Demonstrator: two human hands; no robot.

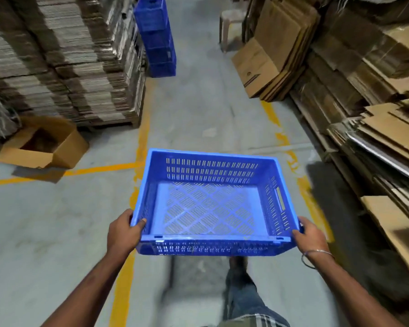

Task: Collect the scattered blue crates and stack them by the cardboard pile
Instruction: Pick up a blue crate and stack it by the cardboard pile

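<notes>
Blue crate between left hand and right hand, both hands gripping.

Blue crate, yellow floor lines

Empty blue perforated crate, open side up, held level above the floor, stack of blue crates upright beside the cardboard pile

Warehouse aisle, grey floor with yellow lines.

An open box sits on the floor at left; a plastic stool stands far back; flattened cartons lean against shelves on the right.
</notes>
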